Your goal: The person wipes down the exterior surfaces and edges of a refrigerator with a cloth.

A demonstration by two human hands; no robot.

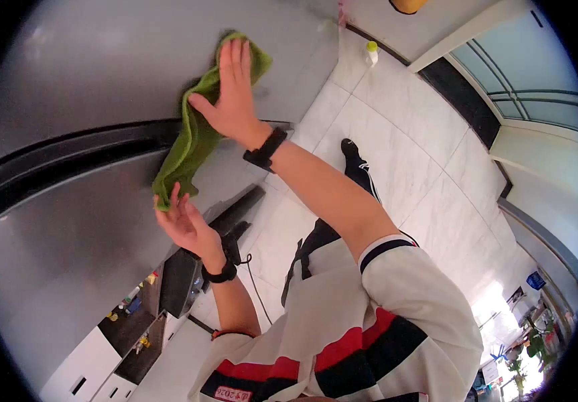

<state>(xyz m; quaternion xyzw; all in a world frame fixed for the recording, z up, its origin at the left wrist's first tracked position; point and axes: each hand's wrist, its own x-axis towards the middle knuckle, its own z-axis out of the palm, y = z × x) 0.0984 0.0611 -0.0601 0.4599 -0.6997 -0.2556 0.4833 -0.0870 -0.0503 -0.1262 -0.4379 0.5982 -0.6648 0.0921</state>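
A green cloth point(193, 149) hangs in folds against a grey, metal-looking surface, crossing a dark recessed strip. On its upper part lies my right hand point(234, 94), fingers stretched flat and the thumb apart, pressing the cloth to the surface. My left hand point(187, 224) is at the cloth's lower end, its curled fingers gripping the edge. Part of that grip is hidden by the fingers. Both wrists wear black bands.
The grey surface point(101, 74) fills the left side, with the dark strip point(68, 157) across it. A yellow-capped bottle point(371, 53) stands on the pale tiled floor point(396, 134). White drawers point(88, 368) and shelves are at lower left; a glazed door point(523, 67) is at upper right.
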